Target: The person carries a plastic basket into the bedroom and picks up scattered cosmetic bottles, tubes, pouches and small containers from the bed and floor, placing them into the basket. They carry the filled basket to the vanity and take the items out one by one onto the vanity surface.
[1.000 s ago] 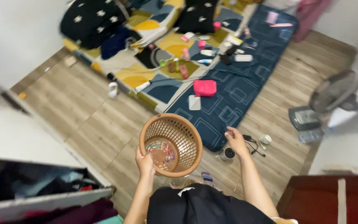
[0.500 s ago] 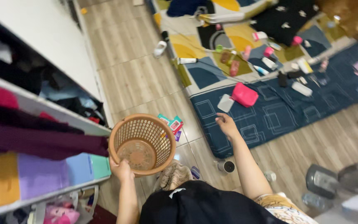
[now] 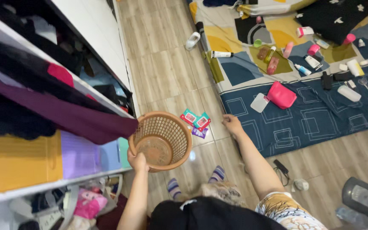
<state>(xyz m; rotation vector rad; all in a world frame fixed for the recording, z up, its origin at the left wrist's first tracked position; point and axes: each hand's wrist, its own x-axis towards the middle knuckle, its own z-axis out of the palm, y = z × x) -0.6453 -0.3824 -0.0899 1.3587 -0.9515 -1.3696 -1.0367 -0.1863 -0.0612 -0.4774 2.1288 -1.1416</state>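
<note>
My left hand (image 3: pixel 137 161) grips the near rim of an empty orange plastic basket (image 3: pixel 160 140), held above the wooden floor beside the shelf. My right hand (image 3: pixel 231 124) hangs out to the right with loosely curled fingers and nothing in it, over the edge of the dark blue mat (image 3: pixel 320 123). On the floor between the basket and that hand lie a few small sachets (image 3: pixel 196 121) in teal, red and purple.
An open shelf unit (image 3: pixel 43 106) full of folded clothes fills the left side. On the mat and patterned bedding lie a pink pouch (image 3: pixel 281 95), a white card (image 3: pixel 259 102), and several bottles and tubes (image 3: pixel 311 61). A fan base (image 3: pixel 360 198) stands at lower right.
My view has swung left toward the shelf, which now fills more of the frame. The basket stays in my left hand. My right hand has drawn back from the mat.
</note>
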